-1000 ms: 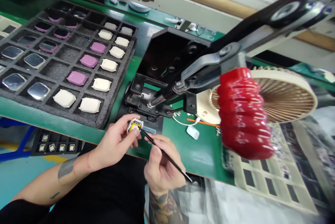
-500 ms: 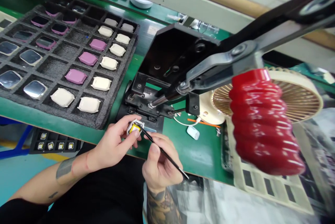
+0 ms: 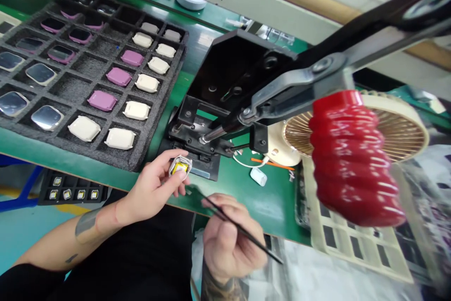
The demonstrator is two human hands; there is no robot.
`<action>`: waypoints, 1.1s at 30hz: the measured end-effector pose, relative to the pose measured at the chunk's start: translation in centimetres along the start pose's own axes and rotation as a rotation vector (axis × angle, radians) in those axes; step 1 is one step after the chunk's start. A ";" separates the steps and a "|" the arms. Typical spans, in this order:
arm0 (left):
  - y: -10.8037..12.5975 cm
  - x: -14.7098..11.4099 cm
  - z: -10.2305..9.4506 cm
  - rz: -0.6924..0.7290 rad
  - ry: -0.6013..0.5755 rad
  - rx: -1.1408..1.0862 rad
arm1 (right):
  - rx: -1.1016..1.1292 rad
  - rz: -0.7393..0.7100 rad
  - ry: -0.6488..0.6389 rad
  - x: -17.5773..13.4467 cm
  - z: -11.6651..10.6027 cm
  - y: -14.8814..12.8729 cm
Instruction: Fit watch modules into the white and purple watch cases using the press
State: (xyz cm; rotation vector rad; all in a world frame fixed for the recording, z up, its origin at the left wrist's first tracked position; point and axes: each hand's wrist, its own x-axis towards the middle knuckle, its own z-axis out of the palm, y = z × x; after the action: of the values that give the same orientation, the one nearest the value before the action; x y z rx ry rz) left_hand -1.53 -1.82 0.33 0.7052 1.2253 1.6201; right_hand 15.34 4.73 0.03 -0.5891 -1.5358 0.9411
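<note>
Green and glossy, the tabletop point(image 3: 278, 212) carries a dark foam tray point(image 3: 134, 162) at the left, its compartments holding cream, purple and dark-screened cases. Beside the tray stands a black press point(image 3: 229, 71), its red handle point(image 3: 352, 160) jutting across a round fan point(image 3: 401, 132). Just in front of the press, near the tabletop's front edge, the left hand point(image 3: 150, 193) has its grip clamped, thumb and fingers, on a small pale casing point(image 3: 180, 165) with something yellow inside. To its right, the right hand point(image 3: 232, 251) has its grip closed around a slim black tool point(image 3: 259, 244); the blurred tip points toward the casing, apart from it. Beyond the right hand, a light-blue case point(image 3: 258, 176) lies on the tabletop.
</note>
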 end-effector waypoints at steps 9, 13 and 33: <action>0.5 0.0 -0.5 0.054 -0.062 -0.012 | 0.020 0.255 0.048 0.3 0.7 1.3; 0.8 0.3 -0.7 -0.057 0.010 -0.062 | 0.221 0.271 -0.015 1.0 -0.7 -0.3; -1.2 -1.4 2.1 -0.137 0.015 0.449 | -1.099 -0.332 -0.048 13.6 -22.6 1.8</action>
State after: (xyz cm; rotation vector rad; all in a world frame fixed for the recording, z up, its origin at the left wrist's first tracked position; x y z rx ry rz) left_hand 1.24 -2.19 0.02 0.8630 1.6340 1.2495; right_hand 34.47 22.00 6.06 -1.0152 -2.0549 -0.2260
